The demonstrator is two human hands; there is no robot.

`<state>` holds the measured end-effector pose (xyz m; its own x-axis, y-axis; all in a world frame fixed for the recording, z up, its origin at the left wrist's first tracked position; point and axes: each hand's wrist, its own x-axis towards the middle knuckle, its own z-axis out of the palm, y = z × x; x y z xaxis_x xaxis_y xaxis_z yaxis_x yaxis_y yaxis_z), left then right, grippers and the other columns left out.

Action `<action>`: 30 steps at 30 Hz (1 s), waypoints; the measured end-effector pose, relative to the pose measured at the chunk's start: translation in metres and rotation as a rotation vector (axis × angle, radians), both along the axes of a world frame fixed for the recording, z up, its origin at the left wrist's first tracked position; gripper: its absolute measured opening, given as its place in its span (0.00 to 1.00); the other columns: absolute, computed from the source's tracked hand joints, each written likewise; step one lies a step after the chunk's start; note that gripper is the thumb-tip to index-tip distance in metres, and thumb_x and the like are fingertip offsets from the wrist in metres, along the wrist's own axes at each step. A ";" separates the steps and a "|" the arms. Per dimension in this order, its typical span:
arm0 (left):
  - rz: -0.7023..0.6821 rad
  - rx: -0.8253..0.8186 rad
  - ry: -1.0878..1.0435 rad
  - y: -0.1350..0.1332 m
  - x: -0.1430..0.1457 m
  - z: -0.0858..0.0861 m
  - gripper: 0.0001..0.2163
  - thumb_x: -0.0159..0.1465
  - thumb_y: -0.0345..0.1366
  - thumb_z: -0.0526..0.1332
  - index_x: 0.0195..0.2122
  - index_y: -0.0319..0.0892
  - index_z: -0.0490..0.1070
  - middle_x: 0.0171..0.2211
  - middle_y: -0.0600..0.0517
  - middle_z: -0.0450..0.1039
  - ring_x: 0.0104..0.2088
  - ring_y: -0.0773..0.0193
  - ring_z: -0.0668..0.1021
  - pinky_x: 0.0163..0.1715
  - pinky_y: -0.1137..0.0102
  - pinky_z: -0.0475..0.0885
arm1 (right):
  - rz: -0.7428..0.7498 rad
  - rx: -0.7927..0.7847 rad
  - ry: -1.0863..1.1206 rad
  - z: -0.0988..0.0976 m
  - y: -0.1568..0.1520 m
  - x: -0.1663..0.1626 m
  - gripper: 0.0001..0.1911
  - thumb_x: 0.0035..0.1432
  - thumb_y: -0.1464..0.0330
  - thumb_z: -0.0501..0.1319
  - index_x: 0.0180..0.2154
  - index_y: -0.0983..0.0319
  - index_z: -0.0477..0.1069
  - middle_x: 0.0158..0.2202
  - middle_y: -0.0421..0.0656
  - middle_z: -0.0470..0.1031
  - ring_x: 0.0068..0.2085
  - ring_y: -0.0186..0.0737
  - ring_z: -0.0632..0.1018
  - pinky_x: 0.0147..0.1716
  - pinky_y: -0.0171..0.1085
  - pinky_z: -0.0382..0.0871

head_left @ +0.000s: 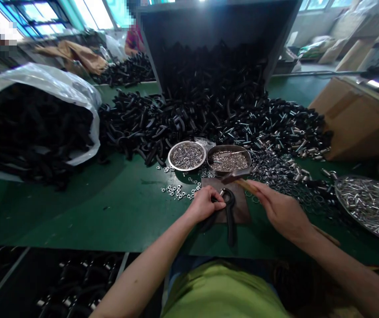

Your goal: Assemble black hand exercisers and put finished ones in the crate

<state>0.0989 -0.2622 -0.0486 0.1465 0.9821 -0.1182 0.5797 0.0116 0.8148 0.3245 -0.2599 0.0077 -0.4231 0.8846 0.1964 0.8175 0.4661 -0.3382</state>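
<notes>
My left hand [205,203] is closed in a pinch on the top of a black plastic handle part [229,211], which lies on a small dark metal block [240,207] on the green table [109,207]. My right hand [280,210] is wrapped round the wooden handle of a small hammer [239,176], whose dark head hovers just above the block. Loose silver nuts and washers [176,191] lie just left of the block.
Two round metal dishes [186,155] [229,160] of small silver parts stand behind the block. A big heap of black handles [209,106] spills from a dark bin. A plastic bag of black parts [33,119] is left, a tray of pins [371,205] and a cardboard box [358,119] right.
</notes>
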 end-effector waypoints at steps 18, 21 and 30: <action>0.035 -0.103 0.044 0.004 0.002 0.005 0.06 0.50 0.36 0.68 0.27 0.42 0.74 0.31 0.54 0.72 0.34 0.64 0.73 0.40 0.67 0.66 | -0.033 -0.078 0.087 -0.005 -0.008 0.007 0.18 0.64 0.66 0.46 0.53 0.57 0.65 0.45 0.44 0.77 0.40 0.42 0.80 0.36 0.38 0.73; 0.108 0.069 0.124 -0.013 0.005 0.007 0.11 0.49 0.37 0.69 0.32 0.42 0.70 0.38 0.51 0.70 0.41 0.59 0.72 0.44 0.64 0.65 | -0.004 -0.066 0.156 0.011 -0.026 0.009 0.18 0.64 0.66 0.46 0.52 0.56 0.65 0.38 0.42 0.79 0.34 0.40 0.80 0.31 0.36 0.73; 0.193 0.099 0.343 -0.066 0.010 0.002 0.08 0.58 0.39 0.61 0.35 0.43 0.64 0.30 0.53 0.70 0.30 0.63 0.73 0.30 0.70 0.65 | 0.141 0.033 -0.018 0.001 -0.040 0.004 0.18 0.62 0.66 0.47 0.50 0.56 0.68 0.29 0.42 0.79 0.27 0.39 0.78 0.27 0.36 0.72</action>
<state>0.1092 -0.3284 -0.0467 -0.0734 0.9968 -0.0319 0.8128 0.0783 0.5773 0.3286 -0.2998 0.0082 -0.5463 0.8093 0.2160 0.7489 0.5874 -0.3069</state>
